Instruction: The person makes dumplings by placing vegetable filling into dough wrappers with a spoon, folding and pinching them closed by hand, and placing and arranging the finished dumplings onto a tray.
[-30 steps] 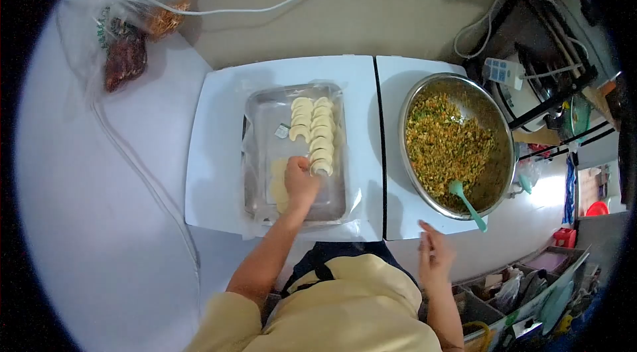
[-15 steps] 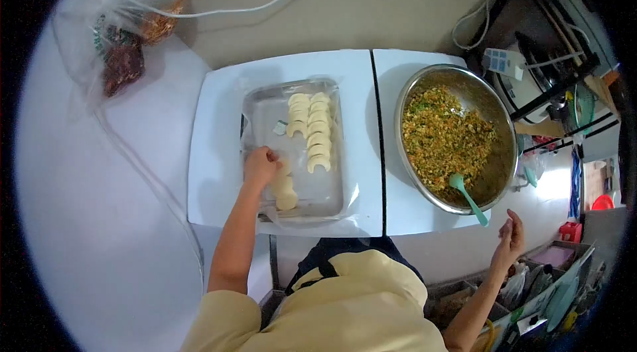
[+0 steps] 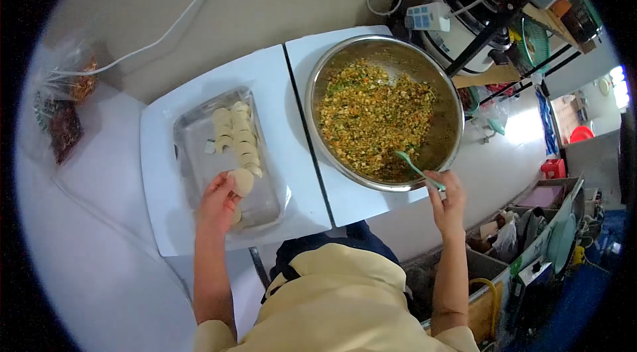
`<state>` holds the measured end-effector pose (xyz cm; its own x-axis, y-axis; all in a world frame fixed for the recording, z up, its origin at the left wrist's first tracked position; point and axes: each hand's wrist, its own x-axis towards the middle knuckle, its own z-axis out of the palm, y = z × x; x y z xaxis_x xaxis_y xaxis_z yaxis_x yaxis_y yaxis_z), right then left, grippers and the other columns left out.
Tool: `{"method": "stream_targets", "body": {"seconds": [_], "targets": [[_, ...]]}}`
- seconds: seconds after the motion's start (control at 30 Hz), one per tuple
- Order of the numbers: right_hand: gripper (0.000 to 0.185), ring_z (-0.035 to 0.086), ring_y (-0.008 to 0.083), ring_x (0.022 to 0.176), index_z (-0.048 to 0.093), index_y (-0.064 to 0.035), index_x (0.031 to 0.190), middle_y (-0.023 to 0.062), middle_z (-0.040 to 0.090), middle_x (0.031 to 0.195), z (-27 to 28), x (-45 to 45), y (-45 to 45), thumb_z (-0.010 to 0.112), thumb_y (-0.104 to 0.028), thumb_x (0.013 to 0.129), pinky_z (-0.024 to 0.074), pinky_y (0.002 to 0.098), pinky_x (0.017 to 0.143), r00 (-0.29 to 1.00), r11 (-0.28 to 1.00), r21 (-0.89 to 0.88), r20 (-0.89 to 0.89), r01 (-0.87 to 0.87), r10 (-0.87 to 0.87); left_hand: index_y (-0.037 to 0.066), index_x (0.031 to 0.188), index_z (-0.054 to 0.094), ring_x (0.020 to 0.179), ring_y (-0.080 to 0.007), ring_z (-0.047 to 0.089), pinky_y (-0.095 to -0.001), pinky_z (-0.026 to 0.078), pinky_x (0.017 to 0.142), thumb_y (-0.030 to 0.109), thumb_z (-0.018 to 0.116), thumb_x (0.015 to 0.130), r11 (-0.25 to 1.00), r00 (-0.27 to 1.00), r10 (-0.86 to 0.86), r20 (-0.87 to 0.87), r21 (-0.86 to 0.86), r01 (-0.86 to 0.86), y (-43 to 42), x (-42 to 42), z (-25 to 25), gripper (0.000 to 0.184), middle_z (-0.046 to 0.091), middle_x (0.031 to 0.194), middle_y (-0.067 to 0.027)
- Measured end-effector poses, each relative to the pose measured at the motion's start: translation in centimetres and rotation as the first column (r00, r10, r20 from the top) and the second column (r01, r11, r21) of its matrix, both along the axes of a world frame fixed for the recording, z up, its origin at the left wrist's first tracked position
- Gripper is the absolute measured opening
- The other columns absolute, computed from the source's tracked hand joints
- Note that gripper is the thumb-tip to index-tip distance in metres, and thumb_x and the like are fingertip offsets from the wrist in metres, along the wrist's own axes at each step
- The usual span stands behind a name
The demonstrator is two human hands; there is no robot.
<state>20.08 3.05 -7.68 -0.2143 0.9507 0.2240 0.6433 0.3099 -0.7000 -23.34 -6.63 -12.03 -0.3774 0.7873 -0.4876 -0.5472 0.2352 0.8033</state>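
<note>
Wrapper [image 3: 243,183] pinched by its edge in our left hand [image 3: 215,206], probably keeping it flat; our right hand [image 3: 452,203] grips the spoon [image 3: 416,168].

A white power strip [image 3: 428,17] sits near the black rack [image 3: 494,30], above a red box [image 3: 553,168].

Part of the tray [image 3: 192,146] hidden behind the left hand [image 3: 217,205].

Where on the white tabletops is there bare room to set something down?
Bare tabletop shows between the tray and the metal bowl, crossed by the dark seam, and in a strip left of the tray. It is crowded at the dumpling rows and beyond the bowl, by the power strip and rack.
</note>
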Motion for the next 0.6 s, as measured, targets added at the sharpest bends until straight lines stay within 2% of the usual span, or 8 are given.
{"method": "stream_targets", "body": {"seconds": [0.03, 0.07, 0.13, 0.17, 0.23, 0.33, 0.5, 0.6], "targets": [[0.013, 0.059, 0.0208, 0.071, 0.062, 0.0027, 0.094, 0.01, 0.058, 0.086, -0.1, 0.0, 0.1, 0.063, 0.001, 0.08, 0.0467, 0.0286, 0.063, 0.995, 0.995, 0.031, -0.037, 0.093, -0.092, 0.001, 0.111, 0.055, 0.097, -0.0206, 0.06, -0.034, 0.05, 0.084, 0.013, 0.058, 0.09, 1.0, 0.991, -0.011, 0.133, 0.017, 0.009, 0.2, 1.0, 0.3, 0.025, 0.06, 0.107, -0.011], [0.013, 0.059, 0.0208, 0.071, 0.062, 0.0027, 0.094, 0.01, 0.058, 0.086, -0.3, 0.1, 0.3, 0.063, 0.001, 0.08, 0.0467, 0.0286, 0.063, 0.995, 0.995, 0.03, -0.037, 0.094, -0.093, 0.001, 0.111, 0.055, 0.097, -0.0206, 0.06, -0.034, 0.05, 0.084, 0.013, 0.058, 0.09, 1.0, 0.991, -0.013, 0.134, 0.016, 0.011, 0.4, 2.2, 0.6, 0.025, 0.06, 0.107, -0.011], [0.01, 0.061, 0.0147, 0.072, 0.061, 0.0029, 0.094, 0.0088, 0.061, 0.084, -0.8, 0.1, 0.8, 0.057, -0.005, 0.089, 0.0475, 0.0259, 0.063, 0.89, 0.968, -0.107, -0.381, 0.225, -0.249, -0.001, 0.116, 0.051, 0.104, -0.0259, 0.055, -0.0407, 0.047, 0.09, 0.015, 0.057, 0.09, 0.994, 0.941, -0.107, 0.32, 0.068, 0.09, 1.2, 5.6, 2.7, 0.03, 0.055, 0.11, -0.0136], [0.01, 0.061, 0.0147, 0.072, 0.061, 0.0029, 0.094, 0.0088, 0.061, 0.084, -0.9, -0.3, 0.9, 0.057, -0.005, 0.089, 0.0475, 0.0259, 0.063, 0.89, 0.968, -0.108, -0.381, 0.225, -0.25, -0.001, 0.116, 0.051, 0.104, -0.0259, 0.055, -0.0407, 0.047, 0.09, 0.015, 0.057, 0.09, 0.994, 0.942, -0.108, 0.319, 0.068, 0.09, 1.5, 6.9, 3.1, 0.03, 0.055, 0.11, -0.0136], [0.011, 0.061, 0.0109, 0.074, 0.06, 0.0026, 0.096, 0.0075, 0.063, 0.081, -1.0, -1.7, 1.0, 0.056, -0.006, 0.09, 0.0476, 0.0235, 0.064, 0.739, 0.961, -0.231, -0.618, 0.153, -0.266, 0.001, 0.117, 0.051, 0.103, -0.0232, 0.056, -0.0384, 0.048, 0.089, 0.021, 0.061, 0.089, 0.986, 0.917, -0.166, 0.364, 0.039, 0.163, 1.8, 9.2, 3.7, 0.036, 0.057, 0.107, -0.0105], [0.016, 0.063, 0.0132, 0.075, 0.06, 0.0026, 0.1, 0.0092, 0.064, 0.08, -1.7, -2.7, 1.2, 0.056, -0.01, 0.091, 0.048, 0.0248, 0.065, 0.828, 0.971, -0.232, -0.532, 0.06, -0.178, 0.002, 0.118, 0.052, 0.101, -0.0207, 0.057, -0.0359, 0.046, 0.089, 0.024, 0.062, 0.087, 0.962, 0.915, -0.269, 0.301, 0.041, 0.27, 2.5, 11.9, 3.7, 0.039, 0.059, 0.103, -0.0079], [0.018, 0.061, 0.0149, 0.075, 0.062, 0.001, 0.101, 0.011, 0.066, 0.085, -2.3, -3.0, 1.5, 0.056, -0.012, 0.09, 0.0478, 0.0272, 0.067, 0.911, 0.93, -0.351, -0.409, -0.107, -0.049, 0.001, 0.12, 0.051, 0.103, -0.0202, 0.058, -0.0331, 0.043, 0.09, 0.024, 0.06, 0.088, 0.974, 0.951, -0.184, 0.249, -0.086, 0.211, 3.2, 14.8, 3.7, 0.04, 0.061, 0.107, -0.0096], [0.018, 0.06, 0.0143, 0.073, 0.063, 0.0011, 0.1, 0.0095, 0.066, 0.084, -2.1, -2.3, 1.6, 0.057, -0.012, 0.089, 0.0467, 0.0264, 0.066, 0.878, 0.925, -0.346, -0.477, -0.154, -0.032, 0.002, 0.121, 0.051, 0.106, -0.0203, 0.057, -0.0325, 0.042, 0.09, 0.025, 0.059, 0.089, 0.979, 0.958, -0.15, 0.242, -0.102, 0.179, 3.3, 15.0, 3.4, 0.041, 0.06, 0.113, -0.0109]]}}
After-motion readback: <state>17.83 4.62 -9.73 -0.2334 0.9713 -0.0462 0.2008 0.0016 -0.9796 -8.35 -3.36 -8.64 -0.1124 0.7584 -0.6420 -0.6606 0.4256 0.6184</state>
